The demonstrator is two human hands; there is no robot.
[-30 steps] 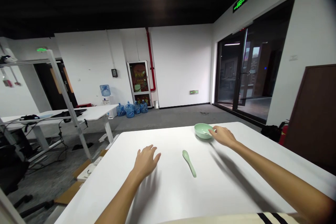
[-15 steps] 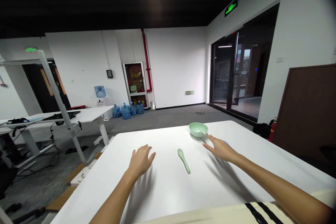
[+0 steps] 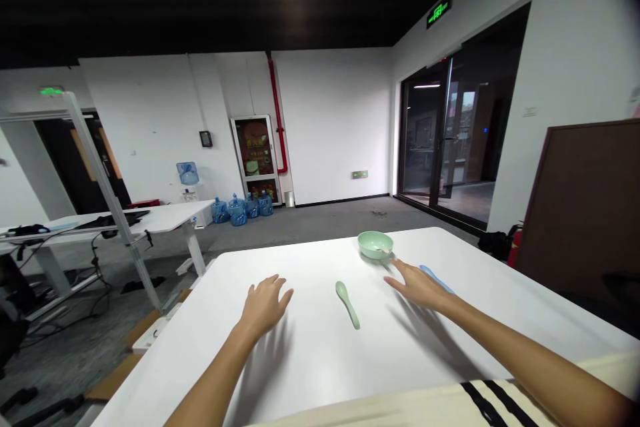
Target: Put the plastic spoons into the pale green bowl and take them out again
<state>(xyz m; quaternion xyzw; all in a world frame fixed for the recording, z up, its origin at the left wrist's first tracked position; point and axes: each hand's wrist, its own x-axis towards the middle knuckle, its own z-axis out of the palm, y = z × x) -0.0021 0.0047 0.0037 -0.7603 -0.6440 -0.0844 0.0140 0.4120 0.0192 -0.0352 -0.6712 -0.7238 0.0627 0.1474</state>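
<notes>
My left hand (image 3: 264, 303) lies flat on the white table (image 3: 320, 360), fingers spread and holding nothing. A pale green spoon (image 3: 347, 303) lies between my hands, closer to neither. My right hand (image 3: 417, 284) rests flat with fingers stretched out, just in front of a pale green bowl (image 3: 375, 245) near the table's far edge. A light blue spoon (image 3: 436, 277) lies on the table right beside and partly behind my right hand. Something small and white sits inside the bowl.
To the left stands another white desk (image 3: 100, 223) with cables and a metal frame post (image 3: 107, 190). Water jugs (image 3: 237, 208) line the far wall. A brown panel (image 3: 583, 200) stands at the right, with glass doors (image 3: 440, 140) beyond.
My right hand drew back from the bowl's rim and lay down flat on the table, uncovering the blue spoon. My left hand stayed put. The view shifted slightly right.
</notes>
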